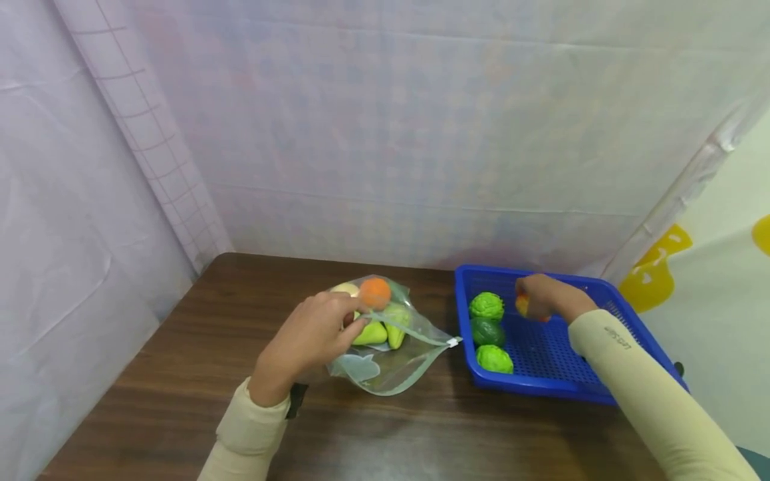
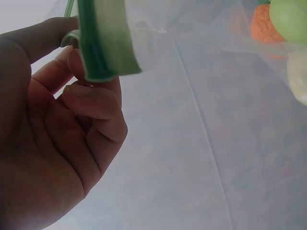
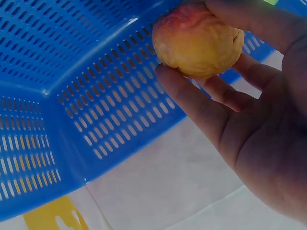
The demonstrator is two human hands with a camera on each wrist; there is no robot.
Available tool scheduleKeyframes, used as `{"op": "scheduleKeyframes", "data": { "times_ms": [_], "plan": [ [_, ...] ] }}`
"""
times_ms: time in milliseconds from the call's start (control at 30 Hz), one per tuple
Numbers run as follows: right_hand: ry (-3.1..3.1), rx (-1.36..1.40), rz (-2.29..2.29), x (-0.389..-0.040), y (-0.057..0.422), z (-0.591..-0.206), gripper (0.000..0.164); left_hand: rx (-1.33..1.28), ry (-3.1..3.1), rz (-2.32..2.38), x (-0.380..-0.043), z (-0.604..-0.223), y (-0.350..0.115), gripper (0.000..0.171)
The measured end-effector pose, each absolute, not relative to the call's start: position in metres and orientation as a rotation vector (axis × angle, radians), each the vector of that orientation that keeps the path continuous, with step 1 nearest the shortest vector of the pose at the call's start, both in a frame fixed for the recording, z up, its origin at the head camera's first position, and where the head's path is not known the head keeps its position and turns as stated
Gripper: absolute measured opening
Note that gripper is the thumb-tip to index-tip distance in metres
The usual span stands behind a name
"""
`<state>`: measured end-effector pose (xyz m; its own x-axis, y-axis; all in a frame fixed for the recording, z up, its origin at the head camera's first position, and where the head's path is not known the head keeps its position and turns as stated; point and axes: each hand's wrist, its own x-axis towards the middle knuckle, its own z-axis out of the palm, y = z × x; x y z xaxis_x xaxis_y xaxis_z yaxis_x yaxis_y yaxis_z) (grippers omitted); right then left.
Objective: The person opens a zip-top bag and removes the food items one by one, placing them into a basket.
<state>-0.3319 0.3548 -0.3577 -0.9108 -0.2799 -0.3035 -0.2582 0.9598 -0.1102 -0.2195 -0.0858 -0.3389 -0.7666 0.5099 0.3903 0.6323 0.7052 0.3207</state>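
My left hand pinches the green-edged rim of a clear zip bag, whose mouth gapes toward me. Through the plastic I see an orange ball-shaped fruit, green pear-shaped pieces and a pale round piece. The left wrist view has the bag's green edge strip between the thumb and fingers. Over the blue basket, my right hand grips a yellow-and-red wrinkled peach in its fingertips.
Along the basket's left side lie two bright green bumpy pieces, one at the back and one in front, with a dark green avocado-like piece between them. A white zip slider sits close to the basket wall. White sheeting rises behind the wooden table.
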Motion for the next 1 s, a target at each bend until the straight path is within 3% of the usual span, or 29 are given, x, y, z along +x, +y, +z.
{"op": "scheduleKeyframes", "data": {
  "times_ms": [233, 533, 833, 1000],
  "plan": [
    [2.801, -0.359, -0.065, -0.339, 0.351, -0.362, 0.041, -0.893, -2.615, -0.63, -0.218, -0.335, -0.087, 0.011],
    [2.791, -0.356, -0.057, -0.34, 0.345, -0.369, 0.017, -0.892, -2.646, -0.647, -0.216, -0.336, -0.089, 0.013],
    [2.809, -0.343, -0.063, -0.34, 0.34, -0.376, 0.026, -0.892, -2.652, -0.651, -0.214, -0.336, -0.091, 0.013],
    [2.826, -0.334, -0.027, -0.34, 0.339, -0.378, 0.042, -0.898, -2.641, -0.648, -0.215, -0.335, -0.091, 0.013]
  ]
}}
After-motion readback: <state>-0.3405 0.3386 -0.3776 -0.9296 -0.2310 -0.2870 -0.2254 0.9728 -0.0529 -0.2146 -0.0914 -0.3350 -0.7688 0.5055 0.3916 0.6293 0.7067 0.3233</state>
